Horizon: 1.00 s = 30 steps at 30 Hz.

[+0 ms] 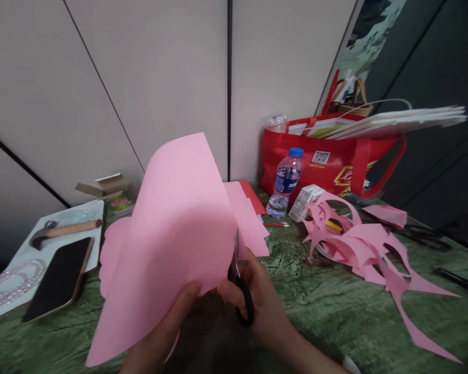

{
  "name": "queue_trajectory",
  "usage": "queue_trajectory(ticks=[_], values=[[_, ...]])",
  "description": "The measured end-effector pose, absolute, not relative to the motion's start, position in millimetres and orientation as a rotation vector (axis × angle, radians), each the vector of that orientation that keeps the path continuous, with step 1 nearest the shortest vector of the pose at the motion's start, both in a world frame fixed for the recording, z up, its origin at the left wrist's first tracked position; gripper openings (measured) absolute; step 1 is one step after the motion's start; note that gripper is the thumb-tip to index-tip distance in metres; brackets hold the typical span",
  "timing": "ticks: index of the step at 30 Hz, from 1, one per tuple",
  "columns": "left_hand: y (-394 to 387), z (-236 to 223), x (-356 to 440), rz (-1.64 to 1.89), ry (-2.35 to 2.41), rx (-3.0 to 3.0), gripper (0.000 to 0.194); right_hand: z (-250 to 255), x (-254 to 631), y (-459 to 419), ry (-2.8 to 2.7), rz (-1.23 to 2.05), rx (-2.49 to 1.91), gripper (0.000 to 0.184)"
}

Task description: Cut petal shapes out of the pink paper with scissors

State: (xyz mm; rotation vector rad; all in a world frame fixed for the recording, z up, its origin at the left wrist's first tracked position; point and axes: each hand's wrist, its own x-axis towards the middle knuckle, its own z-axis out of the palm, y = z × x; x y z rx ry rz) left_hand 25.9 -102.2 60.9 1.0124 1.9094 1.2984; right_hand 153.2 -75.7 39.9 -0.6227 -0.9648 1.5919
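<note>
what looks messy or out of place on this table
Pink paper scraps lie tangled and jagged on the right, trailing across the green tabletop. Behind them, a flat white stack juts sideways out of the red tote bag.

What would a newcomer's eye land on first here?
The large curved sheet of pink paper in the middle, with the left hand holding its lower edge and the right hand holding black-handled metal scissors at its right edge. Next, probably the bright red bag with yellow print at the back right, then the tangled pink paper offcuts in front of it on the green table.
</note>
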Motion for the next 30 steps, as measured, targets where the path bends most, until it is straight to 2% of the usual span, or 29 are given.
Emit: queue_trajectory(ticks=[11,20,26,30], values=[[-100.3,62.3,24.5,1.320,1.816,0.909,0.019,42.8,153.4,-76.7,-1.039,1.520,-0.733,0.039],[-100.9,63.7,21.6,1.427,1.923,0.873,0.042,44.2,153.1,-77.8,-1.082,1.507,-0.815,0.045],[-101.1,64.4,18.9,1.424,1.914,0.909,0.037,42.3,151.7,-77.3,-1.098,1.502,-0.841,0.046],[-100.6,62.8,16.3,1.424,1.952,0.974,0.044,38.6,150.4,-77.1,-1.095,1.506,-0.805,0.046]])
